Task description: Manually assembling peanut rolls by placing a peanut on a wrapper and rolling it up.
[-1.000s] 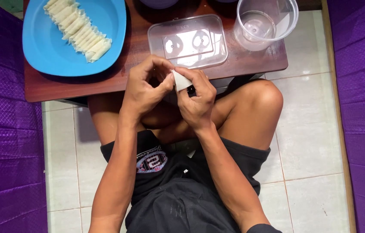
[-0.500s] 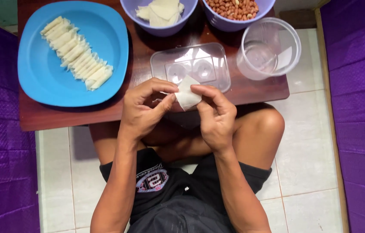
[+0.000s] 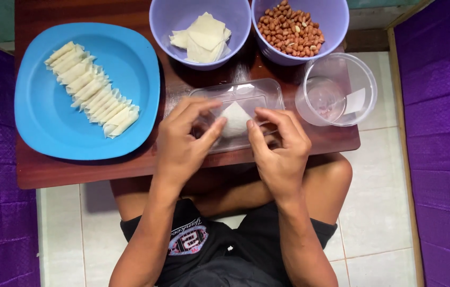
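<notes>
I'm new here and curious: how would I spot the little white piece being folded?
Start at the low brown table and find the clear rectangular tray at its front edge. Just above it, the left hand and right hand pinch a small white wrapper. Unlike the rolled ones on the blue plate, it is a single triangular piece.

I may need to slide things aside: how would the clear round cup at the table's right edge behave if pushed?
The clear round cup looks thin-walled and nearly empty, so probably light and quick to slide. It overhangs the wooden table edge on the right, so a rightward push could well tip it off. Its wide, low shape suggests it stays upright when pushed inward.
</notes>
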